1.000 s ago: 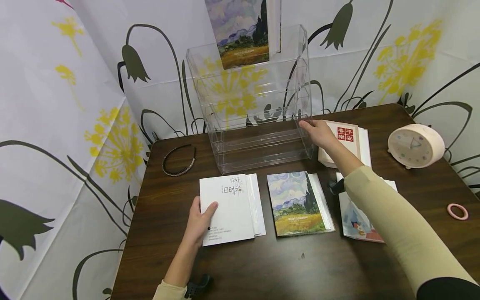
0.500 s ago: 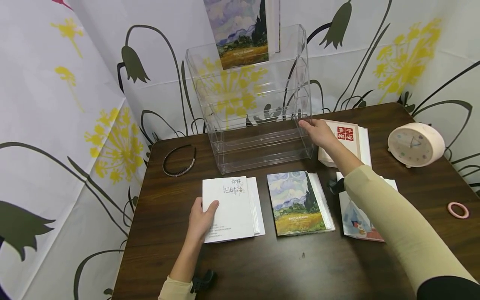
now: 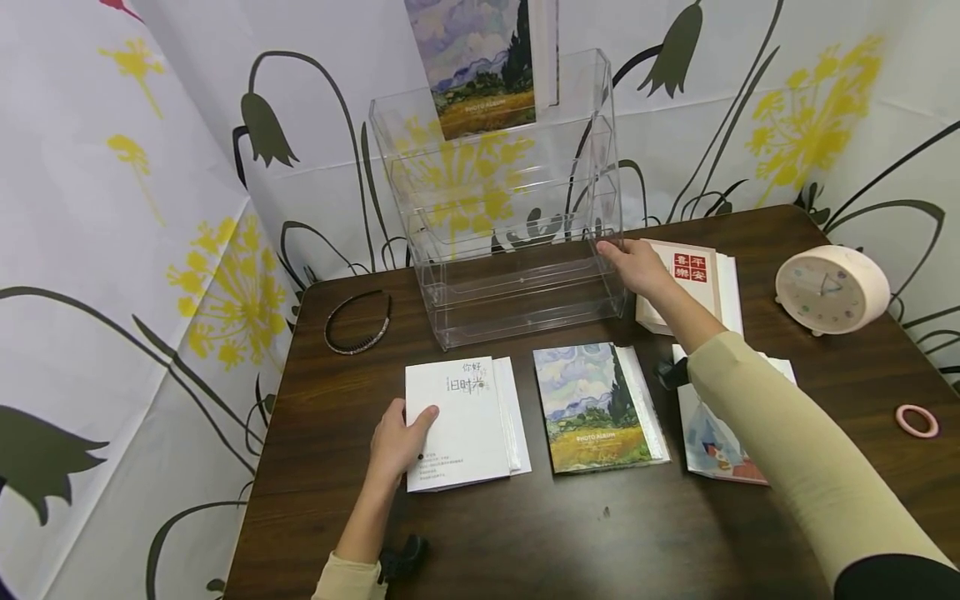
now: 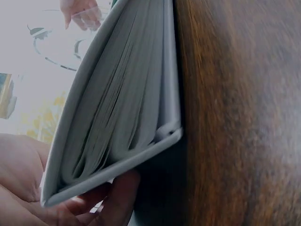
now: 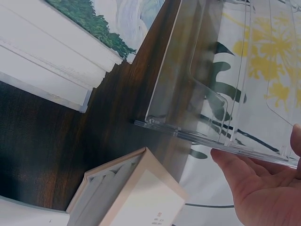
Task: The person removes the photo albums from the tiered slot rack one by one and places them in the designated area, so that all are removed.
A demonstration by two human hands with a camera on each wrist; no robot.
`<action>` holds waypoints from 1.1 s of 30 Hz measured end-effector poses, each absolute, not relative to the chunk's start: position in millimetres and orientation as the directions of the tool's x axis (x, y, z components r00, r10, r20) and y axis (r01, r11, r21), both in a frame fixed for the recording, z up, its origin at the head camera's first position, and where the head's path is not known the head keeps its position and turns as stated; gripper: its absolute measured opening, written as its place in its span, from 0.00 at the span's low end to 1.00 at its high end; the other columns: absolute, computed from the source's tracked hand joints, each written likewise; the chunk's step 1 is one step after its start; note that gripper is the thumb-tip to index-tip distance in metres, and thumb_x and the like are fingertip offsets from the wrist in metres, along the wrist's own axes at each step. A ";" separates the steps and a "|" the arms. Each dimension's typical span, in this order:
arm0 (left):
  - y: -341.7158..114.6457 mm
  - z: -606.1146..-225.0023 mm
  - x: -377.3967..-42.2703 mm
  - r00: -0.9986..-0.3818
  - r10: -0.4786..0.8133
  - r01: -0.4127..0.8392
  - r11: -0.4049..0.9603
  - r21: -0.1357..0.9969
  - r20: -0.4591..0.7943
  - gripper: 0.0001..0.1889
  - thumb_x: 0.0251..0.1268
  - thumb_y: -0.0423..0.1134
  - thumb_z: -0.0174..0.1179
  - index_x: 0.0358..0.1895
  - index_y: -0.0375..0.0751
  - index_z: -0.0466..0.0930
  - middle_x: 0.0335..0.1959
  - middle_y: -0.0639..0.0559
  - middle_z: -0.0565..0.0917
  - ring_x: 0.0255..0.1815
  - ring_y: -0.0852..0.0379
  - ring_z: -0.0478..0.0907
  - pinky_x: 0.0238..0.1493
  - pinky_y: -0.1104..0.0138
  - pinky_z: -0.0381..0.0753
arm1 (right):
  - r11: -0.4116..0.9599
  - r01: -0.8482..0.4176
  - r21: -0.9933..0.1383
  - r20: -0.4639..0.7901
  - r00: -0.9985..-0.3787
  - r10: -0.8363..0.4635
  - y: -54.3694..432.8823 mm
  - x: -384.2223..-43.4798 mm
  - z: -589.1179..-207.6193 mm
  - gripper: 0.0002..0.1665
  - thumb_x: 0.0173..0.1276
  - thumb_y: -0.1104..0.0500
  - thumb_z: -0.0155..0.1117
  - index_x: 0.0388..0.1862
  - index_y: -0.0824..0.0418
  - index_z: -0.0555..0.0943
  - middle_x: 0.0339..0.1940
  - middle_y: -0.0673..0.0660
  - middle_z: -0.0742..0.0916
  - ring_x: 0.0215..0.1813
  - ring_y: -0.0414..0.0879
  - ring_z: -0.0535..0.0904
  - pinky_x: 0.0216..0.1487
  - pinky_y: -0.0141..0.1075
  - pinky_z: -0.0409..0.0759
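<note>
My left hand (image 3: 399, 442) grips a white photo album (image 3: 459, 421) by its spine edge, thumb on the cover and fingers underneath. In the left wrist view the album (image 4: 117, 94) is tilted, its spine edge raised off the table and its pages showing. A clear acrylic tiered rack (image 3: 525, 318) stands at the back of the table. My right hand (image 3: 637, 267) holds the rack's right side; in the right wrist view this hand (image 5: 268, 183) has its fingers along the outer panel. Another album with a landscape painting cover (image 3: 592, 408) lies between my arms.
In the rack's top tier stands a matching landscape album (image 3: 483, 75). Beside my right arm lie a beige album with red characters (image 3: 686, 271) and a partly covered illustrated album (image 3: 712, 442). A clock (image 3: 828, 292), pink ring (image 3: 917, 422) and headband (image 3: 360, 321) are on the table (image 3: 315, 517).
The white album and my left hand have shifted slightly to the right and a little towards me. My right hand and the rack stay in place.
</note>
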State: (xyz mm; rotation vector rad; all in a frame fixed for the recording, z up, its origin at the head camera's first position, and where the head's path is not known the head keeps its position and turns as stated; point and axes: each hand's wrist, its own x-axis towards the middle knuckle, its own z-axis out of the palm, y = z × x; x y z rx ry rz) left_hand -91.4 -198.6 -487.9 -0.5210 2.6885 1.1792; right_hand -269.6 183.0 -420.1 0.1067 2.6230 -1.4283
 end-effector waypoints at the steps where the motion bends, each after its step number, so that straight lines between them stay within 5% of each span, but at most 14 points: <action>1: -199.1 -487.7 -91.0 -0.927 -0.246 -0.375 0.631 0.679 -0.283 0.24 0.69 0.50 0.59 0.54 0.31 0.71 0.36 0.41 0.78 0.33 0.48 0.74 0.30 0.62 0.71 | 0.542 0.136 -0.829 -0.169 -0.986 -0.011 182.7 -269.5 -419.9 0.34 0.78 0.42 0.47 0.62 0.72 0.74 0.60 0.71 0.76 0.63 0.65 0.69 0.64 0.57 0.65; 9: -202.3 -484.6 -91.6 -0.922 -0.196 -0.382 0.611 0.694 -0.335 0.23 0.71 0.47 0.58 0.55 0.30 0.71 0.37 0.41 0.78 0.32 0.49 0.75 0.30 0.63 0.73 | 0.539 0.147 -0.830 -0.184 -0.983 -0.015 181.5 -269.6 -419.8 0.36 0.78 0.41 0.47 0.65 0.71 0.72 0.61 0.71 0.76 0.64 0.65 0.69 0.65 0.57 0.65; 21: -218.8 -484.4 -88.8 -0.924 -0.078 -0.367 0.456 0.811 -0.375 0.17 0.72 0.38 0.57 0.54 0.30 0.69 0.38 0.41 0.76 0.31 0.52 0.77 0.30 0.65 0.75 | 0.526 0.143 -0.838 -0.167 -0.986 0.002 182.3 -269.0 -423.5 0.33 0.78 0.41 0.47 0.59 0.70 0.76 0.36 0.64 0.78 0.43 0.58 0.72 0.49 0.51 0.71; 28: -226.4 -482.3 -87.9 -0.909 -0.046 -0.398 0.388 0.831 -0.414 0.19 0.73 0.42 0.57 0.56 0.32 0.68 0.38 0.43 0.78 0.32 0.52 0.78 0.28 0.61 0.81 | 0.550 0.128 -0.825 -0.164 -0.986 -0.016 184.4 -271.3 -424.3 0.36 0.79 0.41 0.46 0.66 0.71 0.71 0.60 0.72 0.76 0.63 0.65 0.70 0.64 0.57 0.67; 33: -230.4 -477.1 -93.3 -0.914 -0.040 -0.384 0.414 0.825 -0.405 0.23 0.73 0.45 0.56 0.61 0.33 0.65 0.46 0.38 0.78 0.41 0.49 0.79 0.34 0.58 0.84 | 0.556 0.125 -0.822 -0.165 -0.986 -0.023 185.7 -273.2 -423.7 0.37 0.79 0.41 0.46 0.66 0.71 0.71 0.63 0.72 0.75 0.65 0.65 0.69 0.65 0.58 0.65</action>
